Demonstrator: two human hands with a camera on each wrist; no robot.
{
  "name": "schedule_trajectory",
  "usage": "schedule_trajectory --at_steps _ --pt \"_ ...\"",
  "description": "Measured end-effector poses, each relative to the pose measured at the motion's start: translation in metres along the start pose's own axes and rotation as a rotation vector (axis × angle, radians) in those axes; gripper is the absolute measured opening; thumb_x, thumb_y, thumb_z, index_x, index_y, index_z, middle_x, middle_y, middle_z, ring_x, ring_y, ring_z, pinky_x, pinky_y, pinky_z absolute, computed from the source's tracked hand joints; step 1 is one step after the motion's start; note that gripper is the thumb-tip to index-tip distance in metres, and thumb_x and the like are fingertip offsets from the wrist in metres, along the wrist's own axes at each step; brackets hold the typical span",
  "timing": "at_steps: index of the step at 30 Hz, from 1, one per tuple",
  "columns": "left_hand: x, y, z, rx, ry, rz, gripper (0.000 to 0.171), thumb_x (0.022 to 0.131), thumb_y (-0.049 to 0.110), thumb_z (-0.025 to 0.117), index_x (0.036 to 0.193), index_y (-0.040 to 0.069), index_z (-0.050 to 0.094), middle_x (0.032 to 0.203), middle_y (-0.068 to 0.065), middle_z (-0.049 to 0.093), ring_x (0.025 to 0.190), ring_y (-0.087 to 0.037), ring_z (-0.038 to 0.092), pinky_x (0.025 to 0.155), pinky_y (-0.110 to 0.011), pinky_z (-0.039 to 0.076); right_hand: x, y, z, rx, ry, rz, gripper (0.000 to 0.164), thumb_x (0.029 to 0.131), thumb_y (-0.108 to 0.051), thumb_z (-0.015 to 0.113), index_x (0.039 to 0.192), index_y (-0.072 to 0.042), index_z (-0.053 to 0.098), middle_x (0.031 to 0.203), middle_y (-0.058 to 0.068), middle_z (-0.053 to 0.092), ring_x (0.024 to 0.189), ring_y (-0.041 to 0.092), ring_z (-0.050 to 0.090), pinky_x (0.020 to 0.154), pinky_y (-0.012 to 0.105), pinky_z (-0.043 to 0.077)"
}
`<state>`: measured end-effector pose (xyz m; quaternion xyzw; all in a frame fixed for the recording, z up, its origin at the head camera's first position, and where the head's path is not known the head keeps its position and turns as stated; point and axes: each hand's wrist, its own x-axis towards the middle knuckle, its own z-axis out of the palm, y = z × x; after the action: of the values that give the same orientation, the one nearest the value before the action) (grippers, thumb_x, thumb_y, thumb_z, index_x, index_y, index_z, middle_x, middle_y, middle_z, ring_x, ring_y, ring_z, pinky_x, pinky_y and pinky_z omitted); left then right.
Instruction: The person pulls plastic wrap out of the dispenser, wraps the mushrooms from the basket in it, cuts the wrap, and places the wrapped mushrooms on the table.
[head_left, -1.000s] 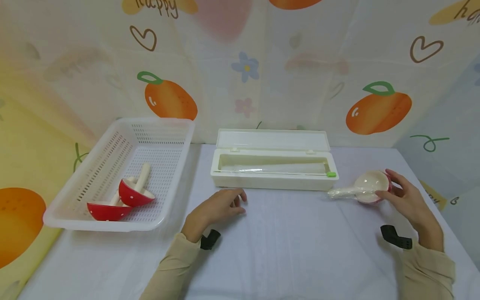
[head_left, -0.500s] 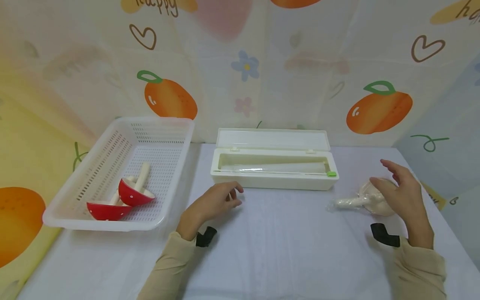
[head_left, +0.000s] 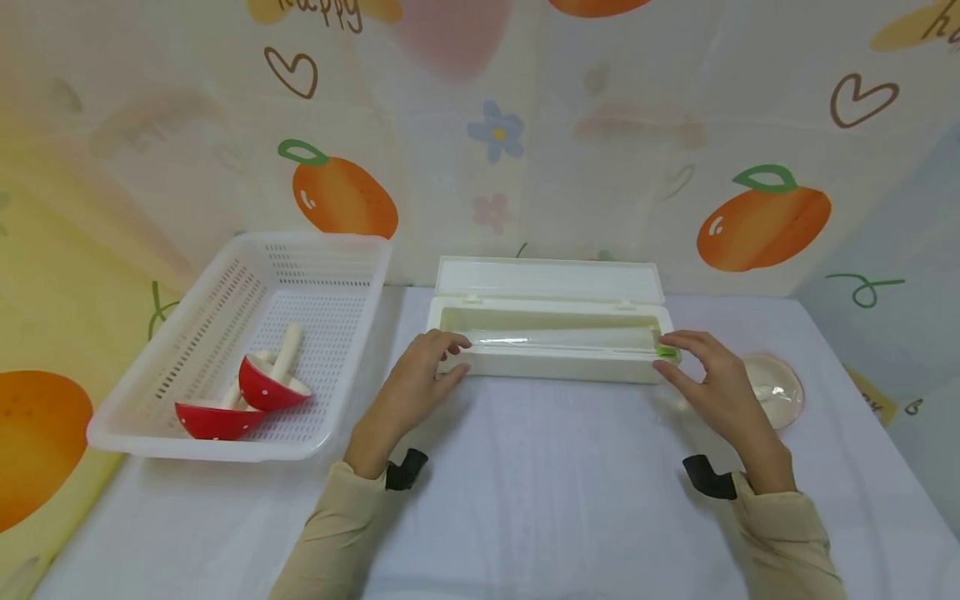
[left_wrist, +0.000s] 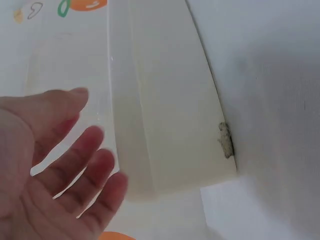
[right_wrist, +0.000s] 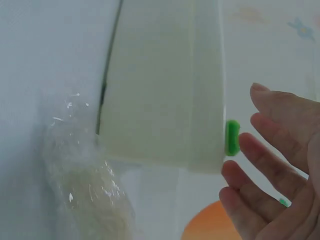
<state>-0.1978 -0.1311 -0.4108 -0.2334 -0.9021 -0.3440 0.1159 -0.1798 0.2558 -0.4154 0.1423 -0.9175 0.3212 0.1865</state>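
Observation:
A white cling film dispenser (head_left: 555,367) stands with its lid raised, a roll of clear film (head_left: 555,337) inside. My left hand (head_left: 408,387) is at its left end with fingers loosely bent and thumb apart; the left wrist view shows nothing between them. At the right end, my right hand (head_left: 716,387) has its fingertips beside the green cutter slider (right_wrist: 232,138), without gripping it. Behind that hand lies a film-wrapped spoon (head_left: 780,392) with a round cream bowl. Its handle is mostly hidden in the head view; crinkled film (right_wrist: 95,195) shows in the right wrist view.
On the left stands a white perforated plastic basket (head_left: 322,433). Inside are red, white-dotted spoons (head_left: 270,385) with cream handles. A white cloth (head_left: 555,500) covers the table, and a printed fabric backdrop (head_left: 420,167) hangs behind.
My right hand has let go of the wrapped spoon, leaving it on the table, and has moved left to the dispenser's green slider. My left hand has moved up to the dispenser's left end.

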Motion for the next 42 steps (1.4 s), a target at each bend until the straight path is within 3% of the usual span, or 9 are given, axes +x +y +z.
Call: schedule_trajectory --at_steps 3,5,8,13,16,21,25,32,42 --pt "0.002 -0.002 0.000 0.050 0.089 0.033 0.025 0.088 0.007 0.073 0.112 0.006 0.066 0.107 -0.011 0.066 0.098 -0.029 0.058 0.085 -0.041 0.050 0.004 -0.002 0.006 -0.003 -0.020 -0.024 0.034 0.086 -0.007 0.075 0.118 0.002 0.067 0.122 0.022 0.063 0.117 0.042 0.057 0.103 0.043 0.047" --pt "0.004 -0.005 0.000 0.071 0.128 0.049 0.025 0.088 0.007 0.074 0.112 0.005 0.067 0.111 -0.012 0.066 0.100 -0.032 0.059 0.087 -0.043 0.049 0.007 -0.002 0.009 -0.009 -0.044 -0.020 0.033 0.088 -0.008 0.073 0.119 0.002 0.066 0.123 0.024 0.062 0.118 0.044 0.055 0.097 0.060 0.043" --pt "0.008 -0.008 0.001 0.084 0.125 0.043 0.025 0.090 0.010 0.073 0.114 0.005 0.068 0.116 -0.013 0.067 0.105 -0.033 0.060 0.090 -0.047 0.048 0.014 -0.002 0.011 -0.018 -0.086 -0.013 0.031 0.090 -0.010 0.071 0.118 0.003 0.067 0.123 0.025 0.063 0.119 0.046 0.051 0.100 0.062 0.038" --pt "0.014 -0.011 0.002 0.118 0.017 -0.004 0.026 0.094 0.016 0.068 0.119 0.005 0.069 0.121 -0.011 0.068 0.110 -0.033 0.060 0.095 -0.051 0.046 0.026 -0.004 0.014 -0.056 -0.151 -0.055 0.020 0.091 -0.011 0.069 0.106 0.002 0.073 0.107 0.023 0.071 0.109 0.044 0.055 0.100 0.057 0.035" --pt "0.019 -0.013 0.003 0.135 -0.012 -0.027 0.020 0.095 0.017 0.067 0.111 0.008 0.072 0.113 -0.007 0.072 0.104 -0.030 0.061 0.093 -0.051 0.045 0.030 -0.006 0.014 -0.043 -0.169 -0.070 0.014 0.091 -0.008 0.070 0.100 0.002 0.075 0.097 0.019 0.074 0.101 0.040 0.058 0.097 0.054 0.035" --pt "0.027 -0.017 0.005 0.079 0.047 -0.024 0.009 0.093 0.011 0.068 0.099 0.007 0.074 0.096 -0.007 0.073 0.085 -0.027 0.060 0.084 -0.045 0.047 0.035 -0.006 0.019 -0.013 -0.167 -0.020 0.014 0.093 -0.008 0.067 0.099 0.002 0.074 0.095 0.018 0.073 0.098 0.038 0.057 0.095 0.053 0.035" --pt "0.031 -0.020 0.008 -0.011 0.097 -0.008 0.009 0.096 0.007 0.064 0.100 0.001 0.068 0.092 -0.012 0.069 0.083 -0.027 0.060 0.078 -0.038 0.050 0.035 -0.004 0.025 -0.018 -0.101 0.003 0.012 0.092 -0.006 0.067 0.098 0.003 0.073 0.093 0.018 0.072 0.097 0.040 0.056 0.090 0.054 0.037" --pt "0.032 -0.020 0.010 -0.043 0.142 -0.030 0.010 0.098 0.007 0.059 0.101 -0.001 0.064 0.087 -0.015 0.067 0.080 -0.028 0.061 0.071 -0.036 0.049 0.035 -0.002 0.036 -0.035 0.041 -0.097 0.008 0.091 -0.002 0.067 0.096 0.004 0.069 0.081 0.012 0.064 0.071 0.019 0.052 0.069 0.026 0.041" --pt "0.032 -0.019 0.010 -0.062 0.142 -0.036 0.011 0.102 0.008 0.052 0.104 -0.001 0.059 0.089 -0.013 0.070 0.078 -0.025 0.066 0.065 -0.032 0.050 0.034 0.000 0.036 0.051 0.024 -0.048 0.010 0.096 -0.003 0.062 0.102 0.005 0.065 0.091 0.016 0.064 0.083 0.007 0.051 0.071 0.005 0.039"
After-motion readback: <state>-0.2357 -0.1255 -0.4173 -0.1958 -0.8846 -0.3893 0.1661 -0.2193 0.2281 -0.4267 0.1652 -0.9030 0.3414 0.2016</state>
